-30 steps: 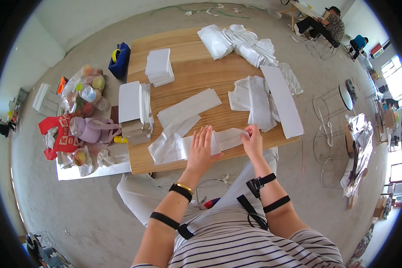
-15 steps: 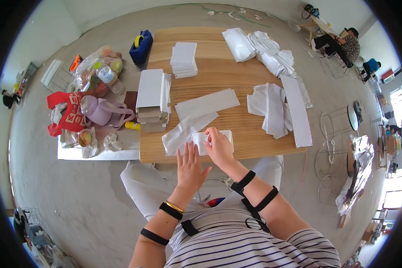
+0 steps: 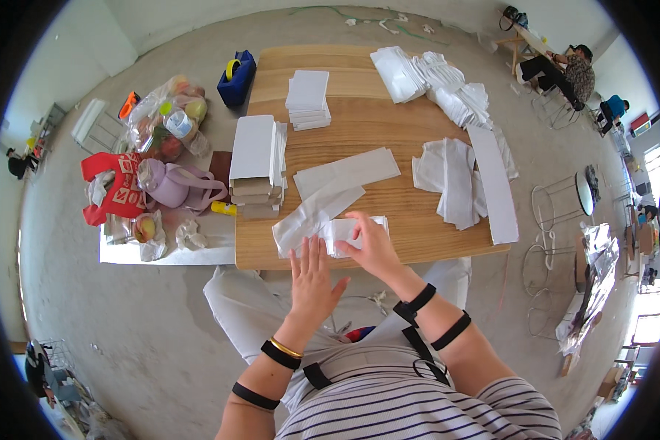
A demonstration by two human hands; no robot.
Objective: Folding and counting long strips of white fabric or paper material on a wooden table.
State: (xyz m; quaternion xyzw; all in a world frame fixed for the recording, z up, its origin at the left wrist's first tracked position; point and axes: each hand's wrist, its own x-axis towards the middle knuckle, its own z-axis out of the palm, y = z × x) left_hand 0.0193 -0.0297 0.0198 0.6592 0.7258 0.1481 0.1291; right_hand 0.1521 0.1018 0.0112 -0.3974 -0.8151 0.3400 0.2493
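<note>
My left hand [image 3: 314, 282] lies flat at the table's near edge, fingers stretched out and their tips resting on a thin white sleeve [image 3: 308, 214]. The sleeve runs aslant from the near edge toward the middle and looks creased. Beside it, a white folded piece [image 3: 343, 233] lies under and next to my right hand [image 3: 376, 248]. That hand hovers at the piece with thumb and index finger apart, nothing seen between them. Just beyond, another flat white strip [image 3: 348, 171] is spread on the wooden table [image 3: 359, 128]. My right hand hides part of the folded piece.
White boxes [image 3: 253, 150] and a stack of white cards [image 3: 307, 95] stand on the left. White sleeves lie piled [image 3: 447, 176] at right beside a long white board [image 3: 493, 183], more [image 3: 400, 73] behind. A blue tape dispenser [image 3: 236, 82] and lilac bottle [image 3: 165, 183] sit leftward.
My right hand has opened from a pinch and shifted slightly right, off the white folded piece. My left hand stays flat at the sleeve. The whole view has shifted a little.
</note>
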